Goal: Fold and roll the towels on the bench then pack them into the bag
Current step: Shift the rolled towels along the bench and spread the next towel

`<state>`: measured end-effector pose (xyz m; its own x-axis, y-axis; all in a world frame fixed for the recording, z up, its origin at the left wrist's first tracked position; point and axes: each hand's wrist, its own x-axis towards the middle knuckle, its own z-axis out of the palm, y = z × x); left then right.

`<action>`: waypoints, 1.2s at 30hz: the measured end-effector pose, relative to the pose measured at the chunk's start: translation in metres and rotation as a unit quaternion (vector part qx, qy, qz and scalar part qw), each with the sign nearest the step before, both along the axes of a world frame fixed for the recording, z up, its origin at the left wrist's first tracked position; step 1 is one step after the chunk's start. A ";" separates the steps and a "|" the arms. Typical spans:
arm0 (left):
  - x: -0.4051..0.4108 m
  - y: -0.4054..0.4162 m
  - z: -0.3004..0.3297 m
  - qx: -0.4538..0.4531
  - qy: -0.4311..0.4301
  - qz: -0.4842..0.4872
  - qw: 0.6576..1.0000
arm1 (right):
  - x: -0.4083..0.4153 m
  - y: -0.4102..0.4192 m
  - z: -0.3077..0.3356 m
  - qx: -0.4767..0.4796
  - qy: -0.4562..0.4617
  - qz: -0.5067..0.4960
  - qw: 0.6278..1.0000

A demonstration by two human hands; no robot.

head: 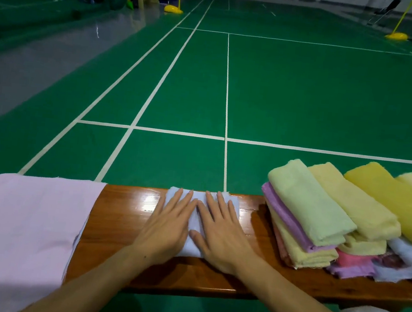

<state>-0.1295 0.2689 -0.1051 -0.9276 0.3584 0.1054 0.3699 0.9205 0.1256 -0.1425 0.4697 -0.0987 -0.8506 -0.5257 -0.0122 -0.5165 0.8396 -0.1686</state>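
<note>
both hands, left hand (167, 224) and right hand (220, 229), lie flat with fingers (178, 198) spread wide, pressing a folded pale blue towel (196, 224) onto the bench (122, 213). right of the fingers sits a pile of folded towels (320, 218), none rolled; to their left a pink cloth (22, 225) lies spread. no bag shows, so rolling and packing look undone.

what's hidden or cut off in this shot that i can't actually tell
Head view only:
- Folded light blue towel: mostly covered by the flat left hand and right hand, so its fold count is unclear.
- Stack of folded pastel towels: runs off the right edge; total uncountable.
- Flat pink cloth: cut off by the left edge.
- Bag: not visible.
- Glossy wooden bench: ends hidden.
</note>
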 end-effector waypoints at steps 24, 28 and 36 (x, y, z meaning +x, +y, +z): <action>0.043 -0.067 0.031 0.053 -0.053 -0.006 0.997 | 0.016 0.072 0.029 -0.020 -0.001 0.057 0.998; 0.047 -0.068 0.026 -0.010 -0.052 -0.046 0.998 | 0.021 0.071 0.022 0.003 0.024 0.117 0.993; 0.035 -0.049 0.022 -0.153 0.056 -0.052 0.985 | 0.019 0.061 0.016 -0.006 0.042 0.081 0.996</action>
<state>-0.0941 0.2196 -0.0834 -0.8726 0.4824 0.0770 0.4606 0.8650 -0.1990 -0.1234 0.5311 -0.0830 -0.7526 -0.6556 0.0618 -0.6574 0.7425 -0.1287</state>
